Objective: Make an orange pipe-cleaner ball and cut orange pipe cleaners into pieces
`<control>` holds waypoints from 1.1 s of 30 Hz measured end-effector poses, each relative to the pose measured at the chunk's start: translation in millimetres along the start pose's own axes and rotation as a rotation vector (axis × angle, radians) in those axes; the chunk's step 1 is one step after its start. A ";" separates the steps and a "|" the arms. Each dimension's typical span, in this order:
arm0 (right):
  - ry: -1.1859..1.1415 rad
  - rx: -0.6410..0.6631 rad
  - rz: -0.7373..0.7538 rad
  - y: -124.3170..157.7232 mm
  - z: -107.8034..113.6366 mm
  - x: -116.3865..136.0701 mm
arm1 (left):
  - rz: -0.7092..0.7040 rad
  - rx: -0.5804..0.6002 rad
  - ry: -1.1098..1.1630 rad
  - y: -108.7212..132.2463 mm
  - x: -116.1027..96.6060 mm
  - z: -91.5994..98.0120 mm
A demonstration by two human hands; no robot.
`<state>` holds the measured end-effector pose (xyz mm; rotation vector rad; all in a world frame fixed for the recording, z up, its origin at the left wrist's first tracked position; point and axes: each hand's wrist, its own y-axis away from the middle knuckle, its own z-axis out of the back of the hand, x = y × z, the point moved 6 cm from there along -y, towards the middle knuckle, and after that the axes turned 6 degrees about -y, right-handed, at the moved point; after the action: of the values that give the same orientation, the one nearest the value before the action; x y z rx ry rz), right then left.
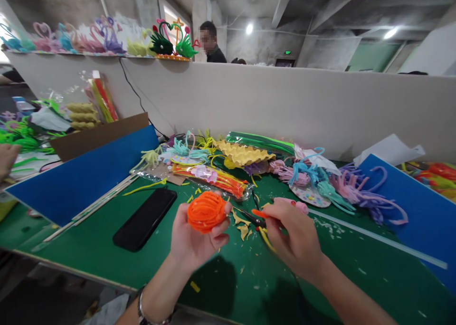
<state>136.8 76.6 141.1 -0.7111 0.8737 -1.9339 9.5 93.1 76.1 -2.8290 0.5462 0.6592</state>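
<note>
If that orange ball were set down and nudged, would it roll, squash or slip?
The orange ball might roll a little, as its outline is roundish, though slightly lumpy. Its fuzzy, wound surface suggests it would probably squash slightly and resist slipping.

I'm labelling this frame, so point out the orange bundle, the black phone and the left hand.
Orange bundle (206, 212), head view, middle of its front.
Black phone (145, 219), head view, middle of its upper face.
Left hand (193, 245), head view, on the palm.
</note>
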 end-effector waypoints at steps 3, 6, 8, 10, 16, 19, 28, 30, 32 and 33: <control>0.050 -0.004 0.021 -9.5 1.1 1.6 | -0.026 0.007 -0.003 0.8 -1.5 -4.0; 0.042 0.035 0.062 -16.7 -0.9 4.1 | -0.012 0.000 -0.040 0.3 -0.5 -7.5; 0.035 0.084 0.083 -19.2 -4.4 5.2 | -0.019 0.006 -0.096 -0.9 -0.2 -9.9; 0.049 0.134 0.093 -20.1 -7.9 5.4 | -0.046 0.019 -0.154 -2.4 -0.5 -11.8; 0.278 0.121 0.265 -17.7 -8.9 12.0 | -0.096 -0.056 -0.205 -5.7 -2.1 -9.4; 0.325 0.092 0.275 -18.2 -9.9 11.0 | -0.116 -0.101 -0.272 -6.8 -5.5 -8.8; 0.077 0.039 0.070 -22.4 6.4 0.3 | -0.327 -0.295 -0.671 -9.7 -11.0 0.0; 0.009 0.081 0.060 -21.7 7.0 2.0 | -0.342 -0.317 -0.698 -10.9 -8.5 1.5; 0.002 0.103 0.087 -21.2 5.0 5.7 | -0.360 -0.315 -0.705 -11.6 -6.5 0.0; 0.035 0.107 0.118 -21.0 3.1 8.1 | -0.377 -0.314 -0.701 -11.4 -6.3 -1.8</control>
<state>125.3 76.4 160.8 -0.5521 0.8082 -1.8774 9.4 105.0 81.6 -2.5682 -0.2209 1.6433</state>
